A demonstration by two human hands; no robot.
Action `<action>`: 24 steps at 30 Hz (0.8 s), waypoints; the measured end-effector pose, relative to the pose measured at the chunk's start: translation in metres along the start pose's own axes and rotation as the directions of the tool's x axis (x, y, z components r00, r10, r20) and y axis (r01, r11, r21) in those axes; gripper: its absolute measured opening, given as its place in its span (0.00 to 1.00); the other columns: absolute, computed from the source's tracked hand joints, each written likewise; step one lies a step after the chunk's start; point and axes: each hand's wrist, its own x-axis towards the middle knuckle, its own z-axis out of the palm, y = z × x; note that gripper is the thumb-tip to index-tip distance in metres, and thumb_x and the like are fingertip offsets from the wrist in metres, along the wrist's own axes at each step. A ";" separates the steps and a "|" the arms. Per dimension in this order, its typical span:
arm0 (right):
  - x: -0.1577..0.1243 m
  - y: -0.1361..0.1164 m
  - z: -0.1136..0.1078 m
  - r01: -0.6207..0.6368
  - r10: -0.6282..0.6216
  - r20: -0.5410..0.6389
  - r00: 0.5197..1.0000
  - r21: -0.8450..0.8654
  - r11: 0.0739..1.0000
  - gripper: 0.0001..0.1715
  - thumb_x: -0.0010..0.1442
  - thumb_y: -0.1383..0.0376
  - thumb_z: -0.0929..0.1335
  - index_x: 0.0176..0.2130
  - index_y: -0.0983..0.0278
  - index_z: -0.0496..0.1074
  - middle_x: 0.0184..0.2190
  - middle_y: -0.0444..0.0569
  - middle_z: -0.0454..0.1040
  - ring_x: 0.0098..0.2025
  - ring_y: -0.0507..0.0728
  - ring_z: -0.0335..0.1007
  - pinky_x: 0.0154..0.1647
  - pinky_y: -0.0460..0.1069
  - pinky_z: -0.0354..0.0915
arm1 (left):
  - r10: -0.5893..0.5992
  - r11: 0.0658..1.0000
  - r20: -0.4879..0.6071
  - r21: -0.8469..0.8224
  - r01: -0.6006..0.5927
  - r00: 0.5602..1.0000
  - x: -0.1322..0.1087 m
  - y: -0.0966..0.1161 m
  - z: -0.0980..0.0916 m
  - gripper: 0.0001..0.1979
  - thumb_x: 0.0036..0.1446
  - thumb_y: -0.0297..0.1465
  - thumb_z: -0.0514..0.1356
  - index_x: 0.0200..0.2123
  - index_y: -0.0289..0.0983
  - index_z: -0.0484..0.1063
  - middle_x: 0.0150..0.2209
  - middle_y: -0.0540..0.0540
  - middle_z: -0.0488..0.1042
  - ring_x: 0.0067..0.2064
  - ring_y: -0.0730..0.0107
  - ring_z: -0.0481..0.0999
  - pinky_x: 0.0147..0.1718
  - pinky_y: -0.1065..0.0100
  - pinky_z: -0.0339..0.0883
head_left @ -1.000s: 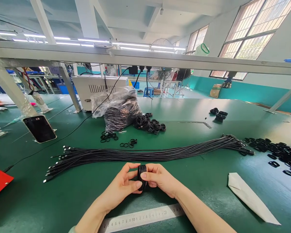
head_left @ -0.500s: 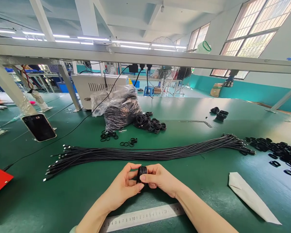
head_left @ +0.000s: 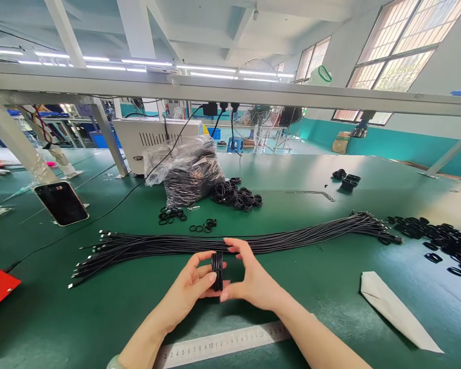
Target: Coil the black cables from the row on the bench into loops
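Observation:
Above the middle of the green table, my left hand (head_left: pixel 194 284) grips a bundle of black rings (head_left: pixel 217 271) stacked side by side, its fingers and thumb closed around the left side. My right hand (head_left: pixel 249 279) is just right of the bundle, thumb and fingers spread wide, with its thumb tip close to the bundle's lower end; I cannot tell whether it touches. Behind both hands a long bunch of black cables (head_left: pixel 276 245) with metal plugs lies across the table. A steel ruler (head_left: pixel 223 345) lies in front, partly under my right forearm.
Loose black rings (head_left: pixel 445 238) are heaped at the right, near a folded white cloth or paper (head_left: pixel 399 310). More ring bundles (head_left: pixel 238 196) sit beside a plastic bag of black items (head_left: pixel 192 177). A phone (head_left: pixel 61 203) leans at the left, near a red object (head_left: pixel 0 289).
My right hand has let go of the ring bundle and spread its fingers. My left hand has shifted slightly left and up, and the bundle now stands more upright.

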 end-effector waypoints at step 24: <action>0.001 0.006 0.012 -0.036 0.042 -0.035 0.999 0.147 0.989 0.23 0.56 0.44 0.68 0.34 0.62 0.67 0.30 0.44 0.67 0.34 0.54 0.63 0.39 0.49 0.61 | 0.072 0.989 -0.095 0.135 -0.059 0.993 0.007 -0.011 -0.002 0.34 0.47 0.36 0.70 0.57 0.46 0.63 0.49 0.44 0.71 0.39 0.64 0.79 0.41 0.62 0.70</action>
